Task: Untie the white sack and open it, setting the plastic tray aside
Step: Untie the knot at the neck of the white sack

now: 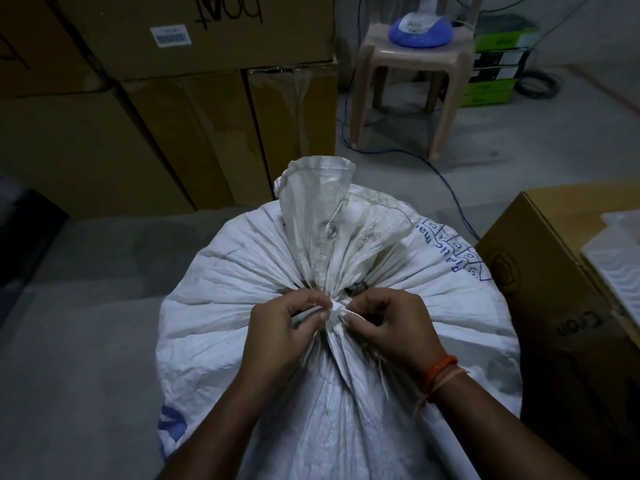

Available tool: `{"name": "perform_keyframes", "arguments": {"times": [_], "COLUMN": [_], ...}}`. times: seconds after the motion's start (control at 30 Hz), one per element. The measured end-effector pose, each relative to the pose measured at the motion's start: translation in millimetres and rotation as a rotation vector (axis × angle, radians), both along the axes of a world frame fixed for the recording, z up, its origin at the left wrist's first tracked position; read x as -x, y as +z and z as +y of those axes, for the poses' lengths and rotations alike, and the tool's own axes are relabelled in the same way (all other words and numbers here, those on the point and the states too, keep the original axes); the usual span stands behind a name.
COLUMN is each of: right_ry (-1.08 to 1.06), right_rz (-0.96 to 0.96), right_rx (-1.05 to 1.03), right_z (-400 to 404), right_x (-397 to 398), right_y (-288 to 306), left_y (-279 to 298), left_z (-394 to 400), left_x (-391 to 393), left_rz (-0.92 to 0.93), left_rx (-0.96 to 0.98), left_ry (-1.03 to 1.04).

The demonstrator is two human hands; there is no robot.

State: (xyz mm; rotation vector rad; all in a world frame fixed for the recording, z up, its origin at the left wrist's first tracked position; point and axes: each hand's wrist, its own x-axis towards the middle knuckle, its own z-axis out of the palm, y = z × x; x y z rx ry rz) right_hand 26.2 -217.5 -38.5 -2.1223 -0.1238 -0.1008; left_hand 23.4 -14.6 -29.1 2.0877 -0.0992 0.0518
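Knot (336, 304) sits dead centre between our two hands, at the gathered neck of the one white sack (242, 327), whose loose top stands up beyond it, away from us. Our left hand (284, 327) and right hand (388, 323) are equally near, both pinched narrow on the tie. One white tray (620, 265) lies well right on a box (540, 271).

A storeroom or warehouse corner: big cardboard cartons (166, 109) stacked against the wall, another carton (554, 278) on the right, bare concrete floor (86, 306), a plastic stool (408, 74), smaller stacked boxes (498, 60) and loose cables (446, 181).
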Motion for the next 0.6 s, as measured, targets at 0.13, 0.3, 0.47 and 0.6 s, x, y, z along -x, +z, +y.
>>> {"name": "perform_keyframes", "arguments": {"times": [0.13, 0.3, 0.47, 0.6], "right_ry": [0.009, 0.013, -0.009, -0.003], "right_rz": [-0.091, -0.098, -0.07, -0.054], "right_rx": [0.011, 0.023, 0.007, 0.023], "right_z": [-0.2, -2.1, 1.0, 0.7], "right_x": [1.2, 0.6, -3.5, -4.3], "right_y": [-0.9, -5.6, -10.1, -11.0], "left_y": [-0.8, -5.5, -12.2, -13.5], "left_z": [1.9, 2.2, 1.6, 1.3], "left_x": [-1.6, -3.0, -4.9, -4.2], "left_rz": [0.032, 0.039, 0.083, 0.086], "left_rx": [0.048, 0.067, 0.125, 0.124], "left_ry": [-0.005, -0.014, 0.006, 0.005]}}
